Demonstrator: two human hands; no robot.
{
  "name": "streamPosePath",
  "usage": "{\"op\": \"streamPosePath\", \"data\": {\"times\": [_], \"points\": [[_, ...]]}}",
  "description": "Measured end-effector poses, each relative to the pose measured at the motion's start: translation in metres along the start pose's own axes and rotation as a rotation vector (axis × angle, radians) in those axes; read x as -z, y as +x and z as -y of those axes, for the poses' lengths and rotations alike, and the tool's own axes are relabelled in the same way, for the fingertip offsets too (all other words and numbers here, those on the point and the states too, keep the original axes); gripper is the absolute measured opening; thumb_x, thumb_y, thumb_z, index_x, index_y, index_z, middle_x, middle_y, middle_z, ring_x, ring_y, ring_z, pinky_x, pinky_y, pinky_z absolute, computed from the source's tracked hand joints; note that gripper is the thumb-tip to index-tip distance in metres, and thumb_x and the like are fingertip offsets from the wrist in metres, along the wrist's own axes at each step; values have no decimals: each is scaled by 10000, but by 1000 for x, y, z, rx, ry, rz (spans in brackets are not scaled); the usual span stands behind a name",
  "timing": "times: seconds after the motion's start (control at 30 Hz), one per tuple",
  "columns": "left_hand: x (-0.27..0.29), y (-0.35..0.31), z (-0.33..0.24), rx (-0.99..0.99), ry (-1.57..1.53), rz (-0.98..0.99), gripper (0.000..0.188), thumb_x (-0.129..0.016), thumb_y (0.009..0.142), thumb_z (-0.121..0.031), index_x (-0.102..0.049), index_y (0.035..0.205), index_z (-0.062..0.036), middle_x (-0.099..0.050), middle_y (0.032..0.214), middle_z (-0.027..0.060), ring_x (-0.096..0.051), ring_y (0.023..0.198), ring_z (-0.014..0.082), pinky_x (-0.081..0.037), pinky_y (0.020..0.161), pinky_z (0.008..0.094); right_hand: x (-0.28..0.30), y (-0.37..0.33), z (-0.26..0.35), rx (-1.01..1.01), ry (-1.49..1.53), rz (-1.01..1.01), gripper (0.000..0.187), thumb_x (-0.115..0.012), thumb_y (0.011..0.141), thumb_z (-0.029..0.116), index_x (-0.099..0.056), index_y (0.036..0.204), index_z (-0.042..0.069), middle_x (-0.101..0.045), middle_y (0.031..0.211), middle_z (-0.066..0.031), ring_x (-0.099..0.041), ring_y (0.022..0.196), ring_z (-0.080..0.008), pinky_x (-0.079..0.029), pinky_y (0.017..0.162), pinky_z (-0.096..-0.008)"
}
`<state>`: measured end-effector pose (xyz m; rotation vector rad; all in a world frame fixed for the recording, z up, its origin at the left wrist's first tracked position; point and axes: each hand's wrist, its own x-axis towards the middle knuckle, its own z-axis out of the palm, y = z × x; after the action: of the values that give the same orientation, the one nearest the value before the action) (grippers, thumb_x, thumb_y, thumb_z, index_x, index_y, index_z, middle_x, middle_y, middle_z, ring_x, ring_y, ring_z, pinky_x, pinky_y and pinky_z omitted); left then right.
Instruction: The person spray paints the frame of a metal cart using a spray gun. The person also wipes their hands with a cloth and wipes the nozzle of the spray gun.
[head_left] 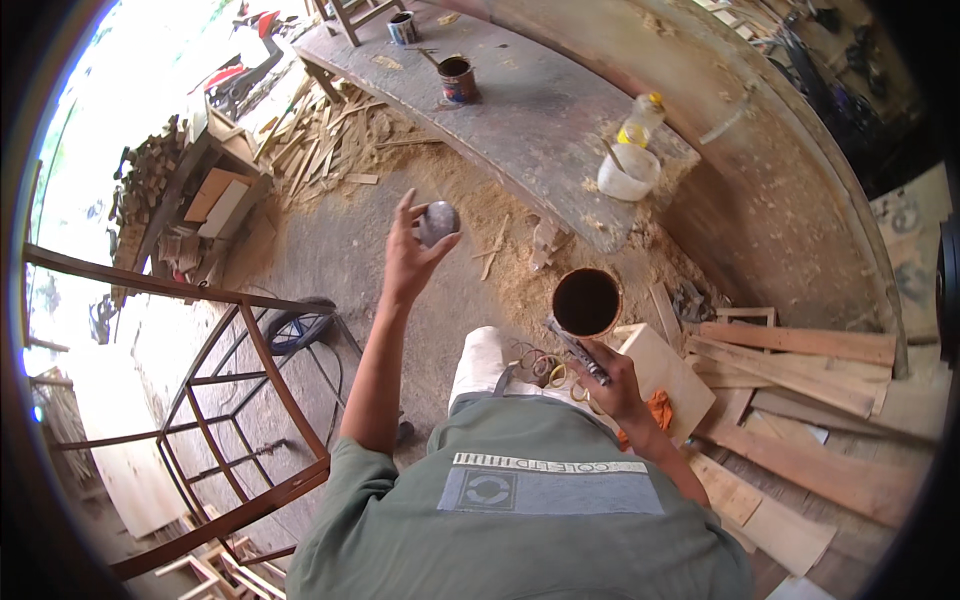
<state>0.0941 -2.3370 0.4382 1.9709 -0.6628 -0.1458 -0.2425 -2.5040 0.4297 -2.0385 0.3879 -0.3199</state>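
Raised ahead of me, my left hand (408,248) holds a small round grey piece, apparently a cup lid (440,222), between thumb and fingers, with the index finger stretched out. Closer to my body on the right, my right hand (618,382) is wrapped round the metal handle of what looks like a spray gun (580,352). Its round cup (586,302) is uncovered, and the inside looks dark brown. The two hands are well apart. Coiled yellow and red hose (548,368) hangs beside the right hand, partly hidden by my body.
A long bench (540,130) ahead carries a brown-stained can (457,80) with a stick, another can (402,28), a white tub (629,174) and a yellow-capped bottle (640,120). A dark frame (250,365) stands left; boards (800,460) lie right. Sawdust and wood scraps (330,140) cover the floor.
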Motion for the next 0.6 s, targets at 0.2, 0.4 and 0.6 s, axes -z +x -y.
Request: {"op": "streamPosePath", "data": {"times": [0.2, 0.4, 0.6], "points": [[-109, 151, 127, -2, 272, 96, 946, -870, 773, -242, -347, 1541, -68, -592, 1335, 232, -566, 1244, 400, -471, 1059, 483, -3, 85, -37, -140, -24, -57, 493, -782, 885, 86, -631, 1348, 11, -729, 1138, -239, -746, 1026, -327, -563, 849, -372], [-209, 289, 192, 30, 439, 244, 919, -812, 756, -296, -351, 1523, -86, -565, 1301, 180, -539, 1251, 381, -491, 986, 514, -16, 175, -51, -325, -78, -177, 451, -777, 877, 85, -656, 1293, -40, -748, 1036, -237, -757, 926, -270, -567, 802, -361], [-234, 372, 210, 111, 499, 424, 1043, -873, 725, -509, -355, 1524, -82, -504, 1412, 172, -460, 1358, 345, -407, 1076, 548, -24, 263, -51, -353, -109, -246, 427, -788, 849, 55, -678, 1248, -49, -749, 969, -213, -744, 834, -258, -559, 758, -362]]}}
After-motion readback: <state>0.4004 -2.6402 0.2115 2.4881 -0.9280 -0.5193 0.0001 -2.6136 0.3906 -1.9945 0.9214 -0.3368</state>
